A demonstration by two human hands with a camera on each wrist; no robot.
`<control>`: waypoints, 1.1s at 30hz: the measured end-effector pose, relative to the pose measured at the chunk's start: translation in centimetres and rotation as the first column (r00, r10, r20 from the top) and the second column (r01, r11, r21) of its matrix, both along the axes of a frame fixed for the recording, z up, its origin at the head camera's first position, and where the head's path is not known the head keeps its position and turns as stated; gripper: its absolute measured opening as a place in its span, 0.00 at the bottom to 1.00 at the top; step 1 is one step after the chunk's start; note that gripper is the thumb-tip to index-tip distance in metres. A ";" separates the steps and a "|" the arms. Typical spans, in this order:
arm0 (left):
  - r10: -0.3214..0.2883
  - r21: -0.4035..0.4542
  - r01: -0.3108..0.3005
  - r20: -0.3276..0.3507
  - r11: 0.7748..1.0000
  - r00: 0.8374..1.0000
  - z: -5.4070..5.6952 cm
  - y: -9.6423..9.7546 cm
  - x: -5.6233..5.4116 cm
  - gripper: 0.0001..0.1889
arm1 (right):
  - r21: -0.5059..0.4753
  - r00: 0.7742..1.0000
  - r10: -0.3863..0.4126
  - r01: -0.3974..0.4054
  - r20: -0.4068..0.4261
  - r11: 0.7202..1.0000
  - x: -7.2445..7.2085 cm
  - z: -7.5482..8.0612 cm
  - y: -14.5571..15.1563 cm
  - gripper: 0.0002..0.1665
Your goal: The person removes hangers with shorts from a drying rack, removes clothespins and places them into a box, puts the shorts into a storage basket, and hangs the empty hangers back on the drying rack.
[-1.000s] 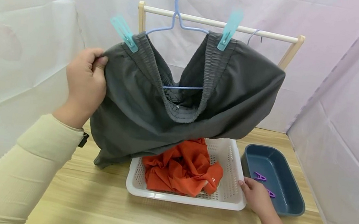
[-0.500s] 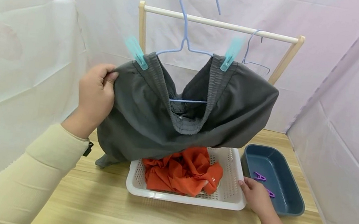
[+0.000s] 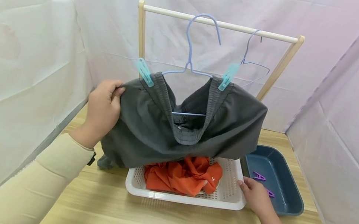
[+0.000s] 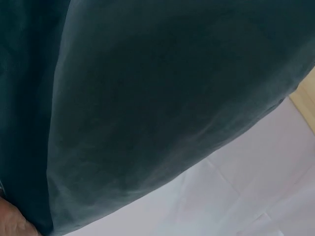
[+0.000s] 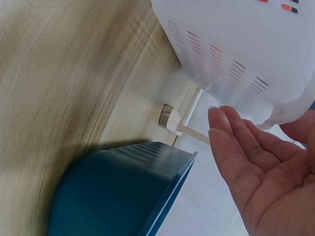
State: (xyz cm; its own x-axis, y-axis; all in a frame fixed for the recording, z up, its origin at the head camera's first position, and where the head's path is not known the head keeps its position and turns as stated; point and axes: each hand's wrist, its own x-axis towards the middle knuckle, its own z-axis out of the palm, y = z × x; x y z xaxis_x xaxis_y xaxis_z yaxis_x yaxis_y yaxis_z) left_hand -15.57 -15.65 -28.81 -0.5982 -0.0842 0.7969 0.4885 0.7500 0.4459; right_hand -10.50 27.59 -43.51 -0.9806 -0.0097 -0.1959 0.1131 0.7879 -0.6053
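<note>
In the head view, my left hand (image 3: pixel 103 106) pinches the left edge of dark grey elastic-waist pants (image 3: pixel 147 130). They hang from a blue wire hanger (image 3: pixel 189 49), held at the waistband by a left teal clothespin (image 3: pixel 145 72) and a right teal clothespin (image 3: pixel 229 77). The hanger's hook appears in front of the rod, and whether they touch is unclear. Grey cloth (image 4: pixel 172 88) fills most of the left wrist view. My right hand (image 5: pixel 261 167) grips the rim of the white basket (image 5: pixel 236 54) between thumb and fingers. Orange cloth (image 3: pixel 178 177) lies crumpled inside that basket.
A wooden rack with a white rod (image 3: pixel 243 29) stands behind, carrying another blue hanger (image 3: pixel 256 64) at its right. Right of the basket, a dark blue basin (image 3: pixel 269 162) holds purple clothespins (image 3: pixel 259 176). White sheet walls (image 3: pixel 344 110) enclose the wooden table (image 3: pixel 119 216).
My left hand, the pants and the hanger have come down and slightly to the right, so the whole hook now shows. My right hand has stayed at the basket rim.
</note>
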 end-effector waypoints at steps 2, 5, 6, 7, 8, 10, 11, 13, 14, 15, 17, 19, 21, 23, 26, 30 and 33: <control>-0.002 -0.003 0.002 0.003 1.000 1.000 0.0 0.0 0.1 0.05 | 0.007 1.000 0.002 -0.002 -0.009 1.000 -0.1 0.4 0.0 0.27; -0.007 -0.016 0.007 -0.004 1.000 1.000 -0.2 0.1 0.1 0.05 | 0.014 1.000 0.004 -0.004 -0.014 1.000 -0.2 0.5 0.0 0.27; -0.009 -0.020 0.009 -0.005 1.000 1.000 -0.3 0.1 0.1 0.05 | 0.016 1.000 0.005 -0.004 -0.014 1.000 -0.2 0.5 0.0 0.27; -0.011 -0.022 0.011 -0.007 1.000 1.000 -0.5 0.2 0.1 0.04 | 0.017 1.000 0.003 -0.003 -0.012 1.000 -0.2 0.5 0.0 0.27; -0.011 -0.026 0.011 -0.008 1.000 1.000 -0.6 0.2 0.1 0.04 | 0.018 1.000 0.002 -0.001 -0.007 1.000 -0.2 0.5 0.0 0.27; -0.009 -0.034 0.009 -0.016 0.999 1.000 -0.9 0.3 0.1 0.04 | 0.020 1.000 -0.003 0.003 0.003 1.000 -0.3 0.6 0.0 0.27; -0.009 -0.035 0.009 -0.017 0.999 1.000 -1.1 0.3 0.1 0.04 | 0.021 1.000 -0.004 0.004 0.008 1.000 -0.3 0.7 -0.1 0.27; -0.008 -0.041 0.007 -0.022 0.999 1.000 -1.4 0.5 0.2 0.04 | 0.022 1.000 -0.005 0.005 0.016 1.000 -0.3 0.7 -0.1 0.27; -0.009 -0.046 0.007 -0.024 0.999 1.000 -1.6 0.5 0.3 0.03 | 0.024 1.000 -0.005 0.005 0.016 1.000 -0.4 0.7 -0.1 0.27; -0.011 -0.049 0.010 -0.027 0.999 1.000 -1.8 0.5 0.3 0.03 | 0.027 1.000 -0.005 0.004 0.016 1.000 -0.4 0.8 -0.1 0.27; -0.021 -0.050 0.020 -0.025 0.999 0.999 -2.2 0.7 0.3 0.03 | 0.032 1.000 -0.006 0.005 0.017 0.999 -0.4 0.7 0.0 0.27; -0.030 -0.052 0.029 -0.022 0.998 0.999 -2.4 0.7 0.3 0.02 | 0.038 1.000 -0.008 0.007 0.017 0.999 -0.4 1.0 0.0 0.27; -0.034 -0.051 0.033 -0.014 0.998 0.999 -2.3 0.7 0.4 0.01 | 0.044 1.000 -0.009 0.008 0.020 0.999 -0.2 1.5 -0.1 0.27; -0.040 -0.058 0.039 -0.010 0.998 0.999 -2.1 0.7 0.5 0.01 | 0.042 1.000 -0.015 0.014 0.019 0.999 0.1 1.8 -0.2 0.27; -0.050 -0.057 0.051 0.008 0.997 0.999 -1.8 0.7 0.7 0.02 | 0.041 1.000 -0.024 0.023 0.017 0.999 0.6 2.4 -0.4 0.27; -0.056 -0.049 0.058 0.039 0.997 0.998 -1.5 0.6 0.9 0.02 | 0.048 0.999 -0.036 0.035 0.021 0.998 1.2 3.1 -0.7 0.28; -0.069 -0.051 0.073 0.064 0.996 0.996 -1.4 0.5 1.2 0.03 | 0.055 0.999 -0.044 0.043 0.017 0.998 1.6 3.7 -0.9 0.29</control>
